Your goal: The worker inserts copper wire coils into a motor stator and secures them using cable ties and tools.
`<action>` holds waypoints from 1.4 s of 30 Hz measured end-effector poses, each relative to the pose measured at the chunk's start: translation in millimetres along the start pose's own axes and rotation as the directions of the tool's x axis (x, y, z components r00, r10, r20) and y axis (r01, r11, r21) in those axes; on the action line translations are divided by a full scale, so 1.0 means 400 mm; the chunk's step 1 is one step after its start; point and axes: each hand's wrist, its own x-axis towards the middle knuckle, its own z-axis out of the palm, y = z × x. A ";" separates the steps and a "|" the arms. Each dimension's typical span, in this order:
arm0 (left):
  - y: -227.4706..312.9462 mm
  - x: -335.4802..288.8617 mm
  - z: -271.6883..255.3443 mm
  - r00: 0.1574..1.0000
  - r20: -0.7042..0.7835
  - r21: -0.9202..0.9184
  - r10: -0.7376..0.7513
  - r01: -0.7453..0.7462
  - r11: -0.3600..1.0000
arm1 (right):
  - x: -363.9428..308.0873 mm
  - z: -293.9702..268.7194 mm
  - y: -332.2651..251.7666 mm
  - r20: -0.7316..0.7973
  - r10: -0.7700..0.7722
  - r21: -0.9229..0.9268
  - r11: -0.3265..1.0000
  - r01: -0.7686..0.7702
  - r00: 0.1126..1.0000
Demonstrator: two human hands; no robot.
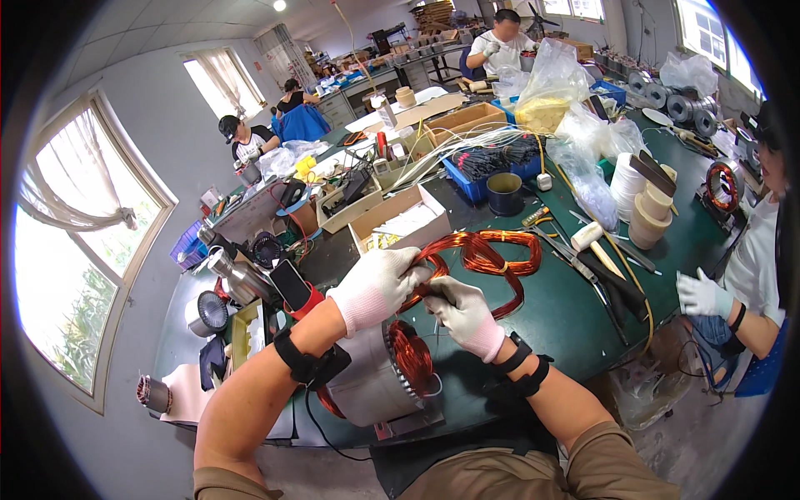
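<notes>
My left hand (373, 287), in a white glove, is closed on a copper wire coil (454, 241). Close beside it, my right hand (467, 315), also gloved in white, grips the same coil's wires with bent fingers. The coil's loop arches beyond both hands and hangs over the green table. Below my hands a motor stator (357, 390) lies on its side near the table edge. Bunched copper windings (412, 358) bulge out of its toothed end. Past my right hand, another tied coil (530, 266) rests on the table, partly overlapped by the held one.
An open carton (429, 218) stands ahead, beside a dark cup (505, 196). To the right lie a white-headed mallet (587, 237), pliers and rods. A phone (290, 285) and steel flask (237, 275) stand left. At right sits a co-worker with a gloved hand (702, 293).
</notes>
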 end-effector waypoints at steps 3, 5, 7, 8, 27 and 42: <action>-0.004 -0.008 0.001 1.000 -0.005 -0.035 0.003 -0.003 0.999 | 0.006 -0.018 -0.039 0.077 0.096 0.059 0.993 -0.101 0.992; 0.001 -0.009 -0.003 1.000 -0.008 -0.058 -0.001 0.000 0.998 | 0.018 -0.025 -0.063 0.162 0.210 0.110 0.967 -0.229 0.964; 0.025 -0.006 -0.020 0.986 0.089 -0.125 -0.138 0.149 0.981 | 0.024 -0.027 -0.074 0.220 0.210 0.158 0.956 -0.247 0.953; 0.019 -0.005 -0.016 0.987 0.088 -0.125 -0.136 0.147 0.981 | 0.022 -0.026 -0.081 0.227 0.243 0.209 0.934 -0.291 0.943; 0.028 -0.027 -0.008 1.000 -0.006 -0.093 0.021 -0.021 0.995 | 0.000 -0.018 -0.090 0.247 0.181 0.261 0.934 -0.245 0.952; 0.113 0.010 -0.073 0.984 0.110 -0.315 0.139 -0.098 0.944 | -0.043 -0.006 -0.035 0.265 0.100 -0.037 0.995 -0.093 0.959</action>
